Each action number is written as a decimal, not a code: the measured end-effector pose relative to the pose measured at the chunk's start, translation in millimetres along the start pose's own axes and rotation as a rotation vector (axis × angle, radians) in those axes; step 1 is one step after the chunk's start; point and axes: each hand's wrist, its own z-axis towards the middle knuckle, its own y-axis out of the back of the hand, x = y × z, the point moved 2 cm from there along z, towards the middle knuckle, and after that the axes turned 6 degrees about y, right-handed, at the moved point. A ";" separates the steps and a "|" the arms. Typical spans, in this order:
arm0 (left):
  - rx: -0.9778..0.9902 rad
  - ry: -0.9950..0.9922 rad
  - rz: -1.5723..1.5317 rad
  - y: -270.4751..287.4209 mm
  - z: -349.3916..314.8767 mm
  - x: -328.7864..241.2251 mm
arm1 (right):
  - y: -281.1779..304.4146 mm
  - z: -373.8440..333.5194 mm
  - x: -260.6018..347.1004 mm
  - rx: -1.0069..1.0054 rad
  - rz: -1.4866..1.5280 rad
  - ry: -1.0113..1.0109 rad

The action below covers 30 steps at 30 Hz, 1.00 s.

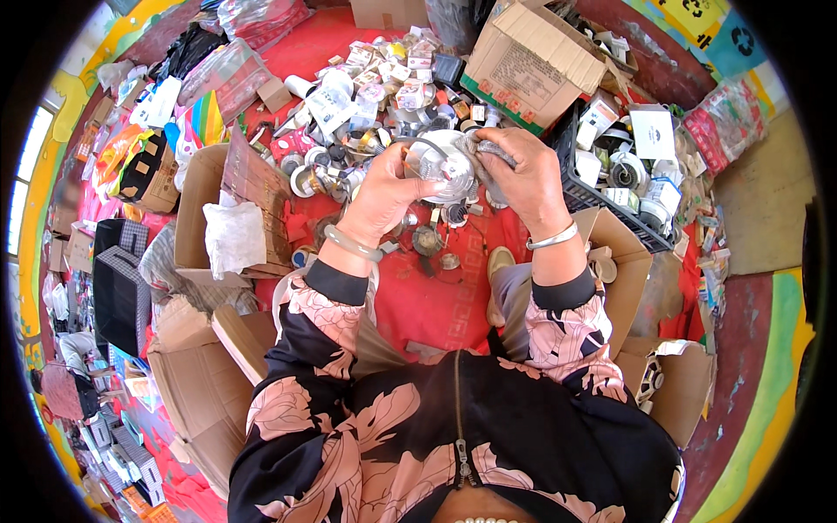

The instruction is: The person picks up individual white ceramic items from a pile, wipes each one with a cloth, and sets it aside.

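- The floor is largely spread with a red covering (410, 305), which carries a paler squared pattern near the middle.
- A greyish patch of floor (654, 305) shows on the right, beside the red.
- The left wall (68, 103) bears a broad yellow painted band, bent by the lens.
- A window (28, 170) at the left edge is glaring white, crossed by thin frame lines.
- The right wall (741, 349) is dark red and scuffed, bordered by wavy green and yellow bands.
- A plain tan panel (772, 192) stands above the dark red.
- At upper right, a dark arrow symbol (742, 40) sits on light blue, near a yellow panel (697, 16) with black marks.
- The light is bright and fairly even.
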 end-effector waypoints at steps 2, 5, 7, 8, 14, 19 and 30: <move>-0.022 0.009 -0.149 -2.5 -3.5 -1.6 | 1.5 2.9 5.8 -0.032 -0.029 -0.004; -0.053 0.007 -0.282 0.2 -5.7 1.2 | 2.1 2.6 5.7 0.017 0.035 0.003; -0.046 0.018 -0.369 0.0 -4.1 4.5 | 2.5 3.0 8.4 0.028 -0.033 0.034; -0.050 0.024 -0.316 -0.3 -4.0 4.9 | 2.4 2.9 9.0 0.035 -0.065 0.050; 0.069 0.094 0.141 -9.1 -5.9 11.1 | 1.2 2.9 8.8 0.014 -0.046 0.217; 0.090 0.126 0.370 -4.6 -6.1 14.2 | 0.2 3.3 12.7 0.212 -0.012 0.252; -0.015 0.061 0.185 2.9 -1.9 20.4 | 0.7 4.5 3.2 0.147 -0.097 0.257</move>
